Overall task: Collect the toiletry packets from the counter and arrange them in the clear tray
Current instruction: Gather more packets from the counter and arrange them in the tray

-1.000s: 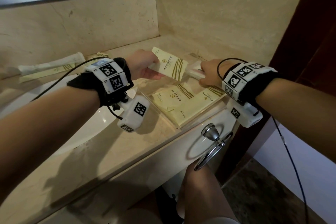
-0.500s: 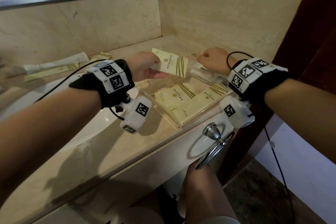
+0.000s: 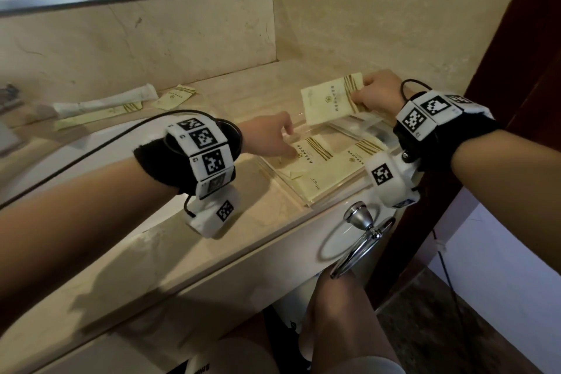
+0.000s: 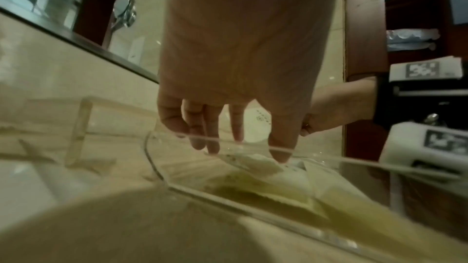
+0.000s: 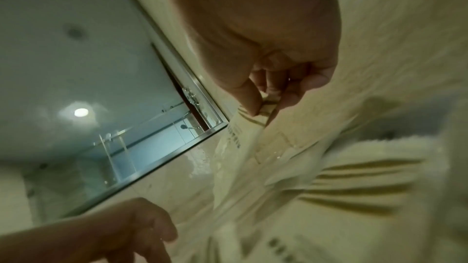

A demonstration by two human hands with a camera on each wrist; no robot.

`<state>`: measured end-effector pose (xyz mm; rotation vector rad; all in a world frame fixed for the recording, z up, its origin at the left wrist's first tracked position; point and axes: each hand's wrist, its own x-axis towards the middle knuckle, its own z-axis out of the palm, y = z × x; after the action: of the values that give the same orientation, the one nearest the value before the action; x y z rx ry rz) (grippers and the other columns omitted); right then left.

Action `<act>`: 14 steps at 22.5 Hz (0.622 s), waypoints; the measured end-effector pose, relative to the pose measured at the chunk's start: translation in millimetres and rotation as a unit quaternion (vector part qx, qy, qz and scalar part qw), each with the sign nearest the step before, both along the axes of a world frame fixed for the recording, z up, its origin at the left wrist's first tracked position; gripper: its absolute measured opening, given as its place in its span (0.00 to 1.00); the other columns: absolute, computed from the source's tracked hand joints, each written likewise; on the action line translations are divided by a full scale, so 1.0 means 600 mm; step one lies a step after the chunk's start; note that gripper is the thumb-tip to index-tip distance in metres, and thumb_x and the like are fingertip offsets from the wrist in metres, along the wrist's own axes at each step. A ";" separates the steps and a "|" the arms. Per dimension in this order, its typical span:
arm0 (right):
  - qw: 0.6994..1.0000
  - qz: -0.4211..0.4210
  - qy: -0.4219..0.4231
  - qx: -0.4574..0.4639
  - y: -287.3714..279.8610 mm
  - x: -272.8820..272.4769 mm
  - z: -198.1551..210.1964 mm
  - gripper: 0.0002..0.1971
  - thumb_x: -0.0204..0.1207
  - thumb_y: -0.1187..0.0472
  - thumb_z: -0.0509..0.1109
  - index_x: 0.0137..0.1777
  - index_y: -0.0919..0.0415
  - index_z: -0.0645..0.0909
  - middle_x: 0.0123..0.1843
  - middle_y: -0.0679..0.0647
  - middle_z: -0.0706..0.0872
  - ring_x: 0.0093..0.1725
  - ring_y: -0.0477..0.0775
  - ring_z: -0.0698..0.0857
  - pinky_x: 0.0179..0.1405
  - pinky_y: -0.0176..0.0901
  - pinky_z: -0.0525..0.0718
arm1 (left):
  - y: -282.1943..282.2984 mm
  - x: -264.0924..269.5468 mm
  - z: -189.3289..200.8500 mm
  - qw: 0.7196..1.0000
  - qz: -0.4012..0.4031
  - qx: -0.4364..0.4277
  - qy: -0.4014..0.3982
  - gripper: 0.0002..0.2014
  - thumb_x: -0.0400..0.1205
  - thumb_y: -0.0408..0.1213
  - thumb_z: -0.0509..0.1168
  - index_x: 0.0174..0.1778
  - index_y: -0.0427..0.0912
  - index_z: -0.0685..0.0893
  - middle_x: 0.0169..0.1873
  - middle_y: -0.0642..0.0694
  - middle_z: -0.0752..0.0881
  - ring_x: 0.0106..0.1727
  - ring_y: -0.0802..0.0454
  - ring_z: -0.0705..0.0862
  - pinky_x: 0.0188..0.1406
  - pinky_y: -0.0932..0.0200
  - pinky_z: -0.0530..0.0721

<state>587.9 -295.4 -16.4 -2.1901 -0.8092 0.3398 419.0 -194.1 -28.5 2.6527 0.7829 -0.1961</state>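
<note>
The pale-yellow rectangular paper packet [image 3: 331,103], long axis leftward, is pinched by the right hand [image 3: 379,93] above the clear plastic tray [image 3: 299,202]; left hand [image 3: 270,138] relaxed open.

The bare counter [image 3: 243,82] behind the clear tray [image 3: 283,188] gives free passage, while the side wall [image 3: 379,24] stands close on its right.
</note>
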 end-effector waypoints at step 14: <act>0.992 0.027 -0.053 -0.116 -0.016 0.020 -0.037 0.18 0.81 0.69 0.59 0.69 0.61 0.79 0.67 0.59 0.83 0.64 0.60 0.83 0.57 0.47 0.81 | -0.025 -0.004 0.002 0.992 -0.052 0.040 0.110 0.35 0.77 0.45 0.71 0.78 0.49 0.65 0.72 0.45 0.73 0.70 0.46 0.75 0.69 0.56 0.70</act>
<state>599.7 -304.8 -38.7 -2.4222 -0.9279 0.3634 416.9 -209.3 -27.2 2.7835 0.7322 -0.5028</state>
